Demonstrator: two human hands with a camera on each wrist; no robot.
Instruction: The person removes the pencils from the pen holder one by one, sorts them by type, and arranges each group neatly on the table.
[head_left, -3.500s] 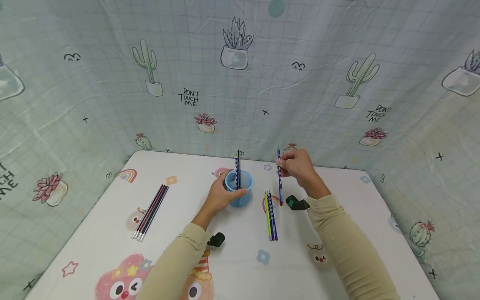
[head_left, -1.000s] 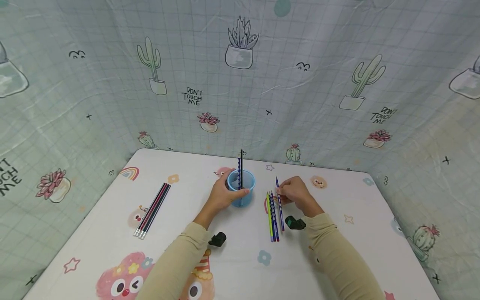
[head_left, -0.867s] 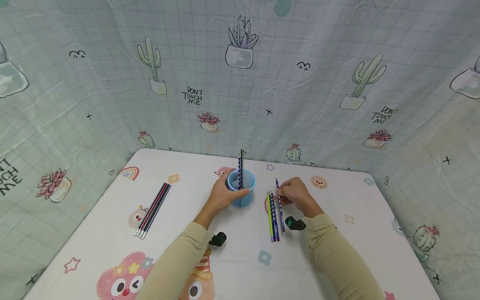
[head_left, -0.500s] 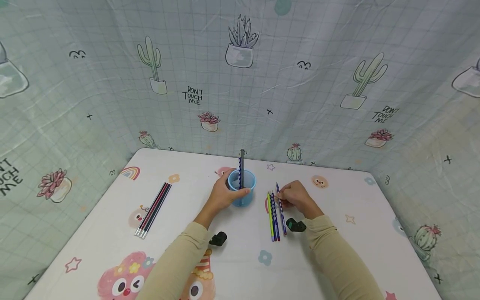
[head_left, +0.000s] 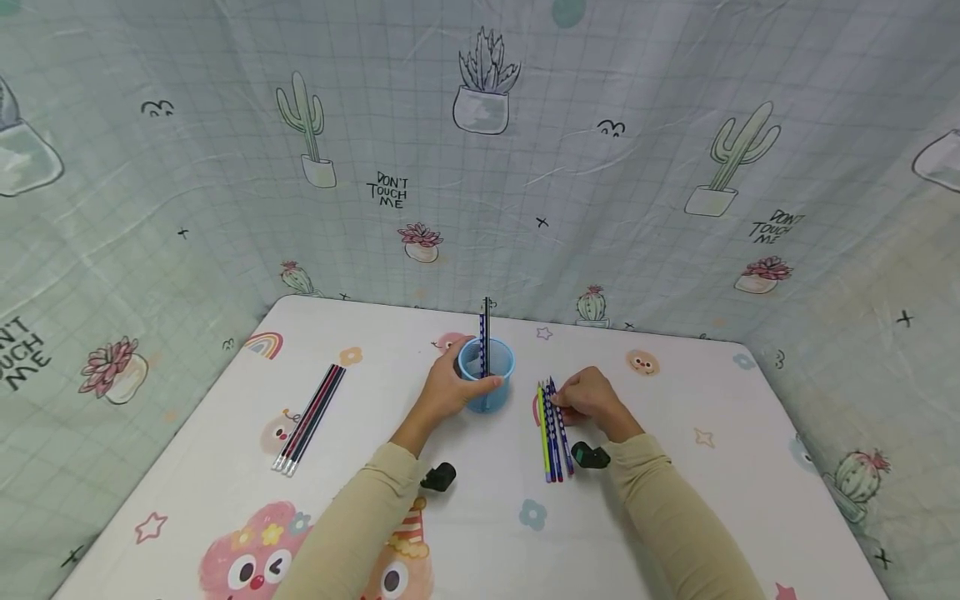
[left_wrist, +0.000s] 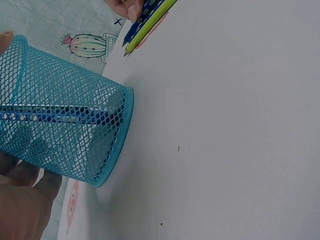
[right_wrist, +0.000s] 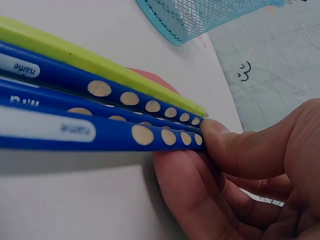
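Observation:
My left hand (head_left: 444,392) grips a light-blue mesh pencil cup (head_left: 504,373) with its thumb across the front. Upright pencils (head_left: 484,333), one black and one dotted blue, stand in the cup. To the right of it, my right hand (head_left: 588,393) pinches a blue pencil (right_wrist: 107,131) with round grip hollows near its pointed end. Close alongside lie two similar blue pencils (head_left: 552,446) and a yellow-green pencil (head_left: 543,442), points away from me. In the right wrist view the held pencil overlaps the nearest blue one.
Several dark pencils (head_left: 309,421), some with red sides, lie in a neat row on the left of the white printed table (head_left: 480,542). Black wrist-camera parts (head_left: 591,455) show beside each forearm. A cactus-print cloth (head_left: 540,167) rises behind and at both sides.
The right hand has lowered the blue pencil from a raised, upright position and brought it leftward, close beside the other pencils. The left hand stays on the cup.

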